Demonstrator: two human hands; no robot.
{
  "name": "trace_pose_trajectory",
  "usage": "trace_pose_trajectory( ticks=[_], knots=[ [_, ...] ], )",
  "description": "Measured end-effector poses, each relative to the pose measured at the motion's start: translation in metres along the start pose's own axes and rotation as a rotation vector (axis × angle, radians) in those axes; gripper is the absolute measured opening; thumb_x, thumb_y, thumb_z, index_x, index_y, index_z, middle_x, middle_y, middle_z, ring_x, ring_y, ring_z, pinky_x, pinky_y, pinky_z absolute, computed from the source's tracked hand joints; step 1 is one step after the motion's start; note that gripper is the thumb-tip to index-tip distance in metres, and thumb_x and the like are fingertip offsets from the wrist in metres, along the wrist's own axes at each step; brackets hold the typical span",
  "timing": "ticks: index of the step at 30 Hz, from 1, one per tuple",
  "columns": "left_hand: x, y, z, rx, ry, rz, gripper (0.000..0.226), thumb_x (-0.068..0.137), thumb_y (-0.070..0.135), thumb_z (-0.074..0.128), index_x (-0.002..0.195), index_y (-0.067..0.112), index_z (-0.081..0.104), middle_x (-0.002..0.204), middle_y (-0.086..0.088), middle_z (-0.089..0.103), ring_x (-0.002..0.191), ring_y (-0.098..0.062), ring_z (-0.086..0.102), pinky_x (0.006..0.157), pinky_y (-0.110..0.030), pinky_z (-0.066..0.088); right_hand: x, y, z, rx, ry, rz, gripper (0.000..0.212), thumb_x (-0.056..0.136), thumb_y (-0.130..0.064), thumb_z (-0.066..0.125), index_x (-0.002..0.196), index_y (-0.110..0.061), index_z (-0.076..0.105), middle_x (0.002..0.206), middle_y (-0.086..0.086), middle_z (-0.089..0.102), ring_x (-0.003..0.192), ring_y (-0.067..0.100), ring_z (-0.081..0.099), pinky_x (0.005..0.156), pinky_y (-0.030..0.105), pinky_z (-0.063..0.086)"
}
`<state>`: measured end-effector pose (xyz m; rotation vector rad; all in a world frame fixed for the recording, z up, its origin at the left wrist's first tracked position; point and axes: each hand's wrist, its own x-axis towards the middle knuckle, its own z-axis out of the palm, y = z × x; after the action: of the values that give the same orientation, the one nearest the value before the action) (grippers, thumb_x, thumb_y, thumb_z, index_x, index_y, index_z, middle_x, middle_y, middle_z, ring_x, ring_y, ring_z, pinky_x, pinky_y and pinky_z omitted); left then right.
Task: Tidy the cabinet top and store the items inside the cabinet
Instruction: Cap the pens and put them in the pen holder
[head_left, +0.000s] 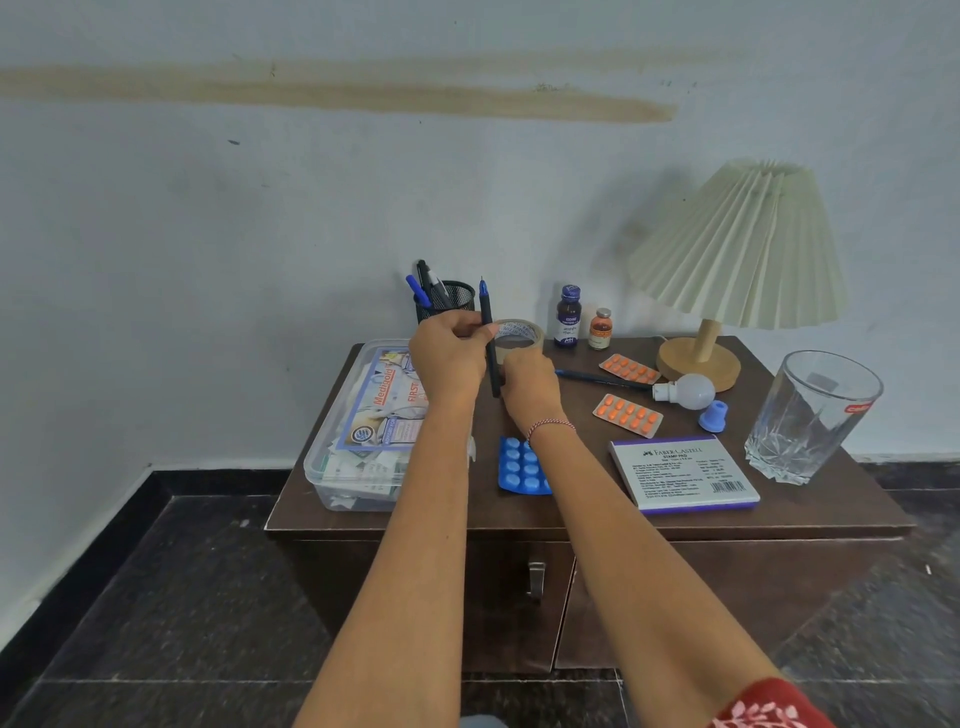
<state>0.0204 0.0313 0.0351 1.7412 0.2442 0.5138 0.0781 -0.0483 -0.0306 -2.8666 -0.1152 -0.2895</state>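
A dark brown cabinet (571, 519) stands against the wall with its doors closed. My left hand (449, 358) holds a black pen with a blue tip (486, 317) upright above the cabinet top. My right hand (530, 389) grips the lower end of the same pen, just in front of a roll of brown tape (519, 332). Behind my hands stands a black mesh pen holder (452, 299) with several pens in it. Another pen (597, 379) lies flat to the right. A clear first-aid box (358, 431) sits at the left of the top.
Two small bottles (568, 317) stand at the back. Orange pill strips (627, 414), a blue pill strip (522, 467), a bulb (685, 391), a blue cap (712, 415), a stamp pad box (680, 475), a glass tumbler (810, 415) and a lamp (737, 249) crowd the right side.
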Motion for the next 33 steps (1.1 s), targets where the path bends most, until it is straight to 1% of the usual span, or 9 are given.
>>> trace_pose_trajectory(
  ticks=[4,8,14,17,19,21,25,29,33],
  knots=[
    [0.001,-0.001,-0.001,-0.009,-0.004,0.003,0.026,0.078,0.011,0.074,0.103,0.005,0.072,0.095,-0.013,0.072,0.088,-0.025,0.069,0.085,-0.042,0.056,0.001,0.002,-0.006,0.046,-0.031,0.006,0.029,0.088,-0.005,0.06,0.116,-0.001,0.063,0.117,0.019,0.063,0.11,0.032,0.06,0.092,0.036,0.05],
    [-0.003,0.003,-0.001,-0.091,0.008,-0.049,0.025,0.078,0.01,0.075,0.103,0.004,0.071,0.095,-0.012,0.072,0.089,-0.025,0.069,0.086,-0.042,0.056,0.005,0.018,-0.022,0.243,-0.051,0.068,0.03,0.085,-0.012,0.065,0.113,-0.003,0.068,0.114,0.016,0.067,0.107,0.028,0.062,0.094,0.032,0.049],
    [-0.012,0.013,0.0,-0.121,-0.014,-0.048,0.027,0.08,0.01,0.073,0.106,0.004,0.07,0.092,-0.007,0.07,0.091,-0.024,0.069,0.087,-0.042,0.056,-0.002,0.036,-0.058,0.683,-0.09,0.176,0.027,0.079,-0.014,0.066,0.103,-0.005,0.073,0.082,0.01,0.068,0.075,0.015,0.059,0.07,0.023,0.045],
    [-0.022,0.014,0.005,-0.119,-0.028,-0.06,0.026,0.08,0.013,0.073,0.105,0.005,0.07,0.086,-0.003,0.067,0.091,-0.025,0.068,0.087,-0.043,0.055,-0.012,0.04,-0.078,1.063,-0.192,0.274,0.012,0.084,-0.004,0.062,0.093,0.002,0.068,0.065,0.009,0.056,0.047,0.009,0.051,0.05,0.016,0.044],
    [-0.029,0.012,0.007,-0.112,-0.046,-0.078,0.026,0.08,0.015,0.073,0.104,0.007,0.07,0.086,-0.002,0.067,0.092,-0.024,0.068,0.087,-0.044,0.055,-0.023,0.044,-0.09,1.32,-0.26,0.323,0.01,0.088,0.001,0.056,0.08,0.002,0.062,0.058,0.007,0.059,0.038,0.004,0.055,0.042,0.012,0.046],
    [-0.036,0.007,0.007,-0.106,-0.053,-0.095,0.026,0.08,0.015,0.073,0.105,0.007,0.07,0.09,-0.006,0.07,0.093,-0.024,0.068,0.088,-0.044,0.055,-0.036,0.049,-0.101,1.533,-0.299,0.323,0.016,0.091,0.002,0.053,0.076,-0.002,0.059,0.055,0.004,0.065,0.048,0.007,0.064,0.046,0.011,0.05],
    [-0.048,0.005,0.006,-0.048,-0.106,-0.109,0.024,0.081,0.015,0.072,0.104,0.008,0.07,0.09,-0.005,0.069,0.093,-0.025,0.067,0.088,-0.044,0.054,-0.065,0.055,-0.11,1.8,-0.295,0.263,0.011,0.092,0.002,0.052,0.09,-0.001,0.061,0.074,0.005,0.07,0.062,0.01,0.07,0.057,0.014,0.055],
    [-0.056,0.007,0.012,0.035,-0.199,-0.037,0.018,0.08,0.016,0.073,0.097,0.011,0.073,0.089,-0.006,0.071,0.09,-0.024,0.068,0.085,-0.044,0.056,-0.08,0.056,-0.113,1.895,-0.19,0.233,0.013,0.091,0.004,0.051,0.094,-0.003,0.062,0.075,0.003,0.072,0.071,0.013,0.069,0.062,0.017,0.057],
    [-0.06,0.011,0.018,0.113,-0.257,0.049,0.022,0.079,0.017,0.073,0.101,0.01,0.073,0.093,-0.007,0.073,0.088,-0.022,0.068,0.084,-0.043,0.056,-0.079,0.057,-0.121,1.875,0.043,0.226,0.012,0.091,0.004,0.053,0.091,-0.007,0.058,0.083,0.007,0.069,0.077,0.014,0.069,0.068,0.019,0.057]
  ],
)
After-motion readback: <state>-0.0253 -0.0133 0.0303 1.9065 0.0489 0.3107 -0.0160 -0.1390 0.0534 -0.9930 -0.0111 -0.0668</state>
